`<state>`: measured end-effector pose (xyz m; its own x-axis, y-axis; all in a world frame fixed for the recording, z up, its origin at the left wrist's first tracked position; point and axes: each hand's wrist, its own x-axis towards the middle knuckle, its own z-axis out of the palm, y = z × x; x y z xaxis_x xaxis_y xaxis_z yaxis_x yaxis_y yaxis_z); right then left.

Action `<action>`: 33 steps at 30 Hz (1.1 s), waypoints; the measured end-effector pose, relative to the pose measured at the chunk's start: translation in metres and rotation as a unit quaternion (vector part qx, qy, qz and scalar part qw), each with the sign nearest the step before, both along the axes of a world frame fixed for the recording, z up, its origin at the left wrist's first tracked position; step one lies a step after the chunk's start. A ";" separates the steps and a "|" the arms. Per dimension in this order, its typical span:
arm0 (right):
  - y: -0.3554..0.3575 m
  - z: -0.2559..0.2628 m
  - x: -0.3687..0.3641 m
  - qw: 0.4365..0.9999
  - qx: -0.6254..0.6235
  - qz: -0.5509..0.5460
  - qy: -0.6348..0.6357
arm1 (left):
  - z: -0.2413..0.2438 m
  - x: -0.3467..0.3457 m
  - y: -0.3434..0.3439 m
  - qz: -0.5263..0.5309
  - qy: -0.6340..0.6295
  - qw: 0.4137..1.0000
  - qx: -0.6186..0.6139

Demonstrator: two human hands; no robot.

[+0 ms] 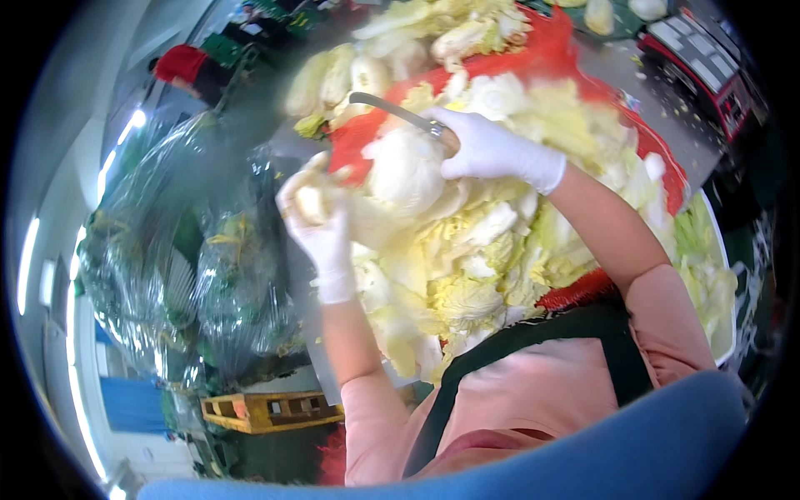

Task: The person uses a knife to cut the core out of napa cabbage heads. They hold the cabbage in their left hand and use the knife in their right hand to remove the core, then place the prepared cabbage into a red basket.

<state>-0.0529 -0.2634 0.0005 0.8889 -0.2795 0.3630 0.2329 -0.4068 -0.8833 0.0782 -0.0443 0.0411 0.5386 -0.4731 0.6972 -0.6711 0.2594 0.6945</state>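
My right hand (490, 149), in a white knit glove, grips a knife by its wooden handle (449, 141). The knife's curved metal blade (394, 110) points to the upper left, above the pale base of a napa cabbage (406, 172). To the left, my gloved left hand (315, 212) curls around a small pale piece of cabbage (311, 205), somewhat blurred. Beneath both hands spreads a heap of loose napa cabbage leaves (475, 275), yellow and white. Parts of a red mesh sack (537, 50) show among them.
Whole napa cabbages (337, 78) lie at the far side. Clear plastic bags (181, 262) bulge on the left, near a wooden pallet (269, 409). A white tub of leaves (719, 250) stands at right, below a platform scale (694, 53). A person in red (184, 65) bends in the background.
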 end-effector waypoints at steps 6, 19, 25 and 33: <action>-0.009 -0.006 -0.019 0.991 0.108 0.018 0.072 | 0.031 0.022 0.036 0.089 0.072 0.993 -0.034; -0.017 -0.021 -0.022 0.977 0.199 0.038 0.071 | -0.008 0.014 -0.012 0.291 -0.445 0.780 0.331; -0.020 0.001 -0.039 0.961 0.243 0.114 0.073 | -0.040 -0.063 0.021 0.119 -0.270 0.908 0.298; 0.005 -0.002 -0.046 0.981 0.186 0.004 0.045 | -0.031 -0.044 0.011 0.040 -0.222 0.926 0.305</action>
<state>-0.0985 -0.2582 -0.0014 0.9157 -0.3701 0.1564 0.1483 -0.0505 -0.9876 0.0344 -0.0335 0.0105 0.3140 -0.8220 0.4751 -0.9252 -0.1525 0.3475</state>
